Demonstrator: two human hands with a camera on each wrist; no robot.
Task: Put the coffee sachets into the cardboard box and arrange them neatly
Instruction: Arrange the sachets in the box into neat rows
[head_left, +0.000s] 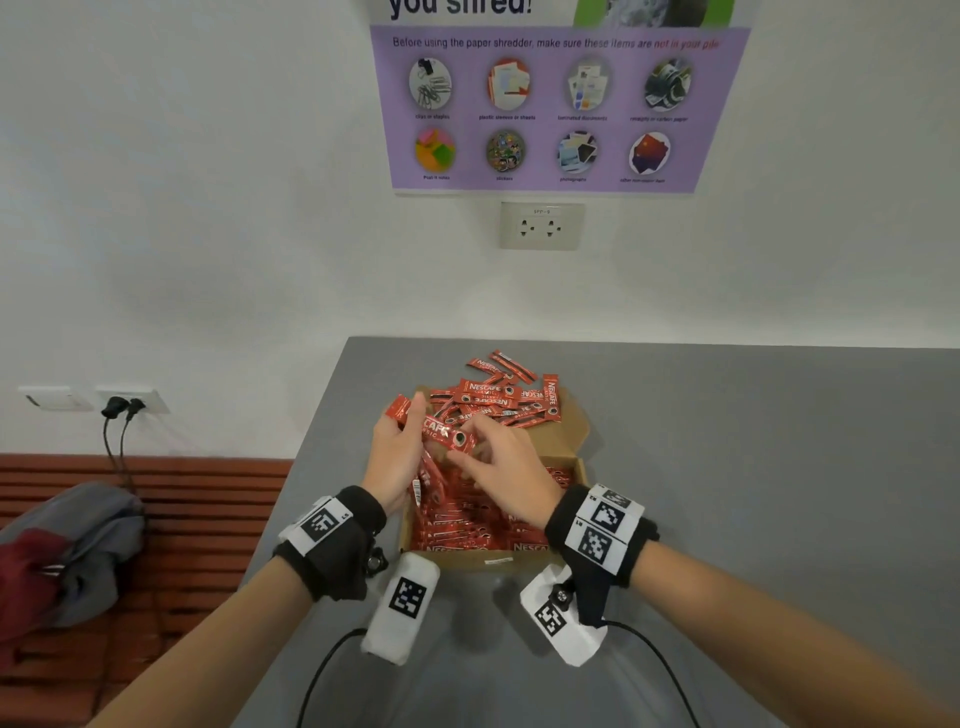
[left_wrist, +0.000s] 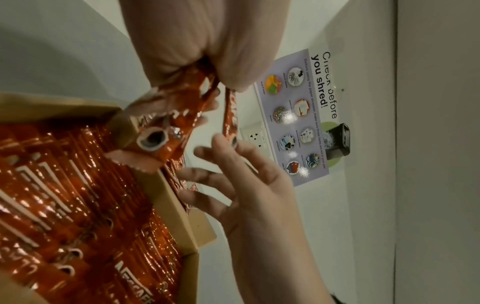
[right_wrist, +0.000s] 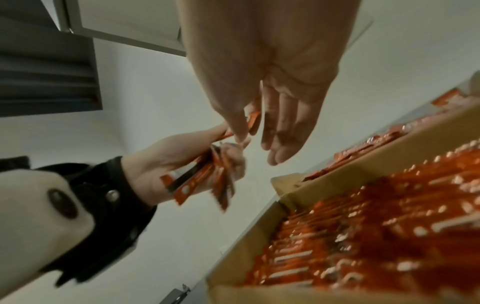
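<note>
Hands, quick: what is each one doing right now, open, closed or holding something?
Left hand: closed, gripping a bundle of red coffee sachets.
Right hand: thumb and forefinger pinching the end of a single sachet, other fingers spread.
</note>
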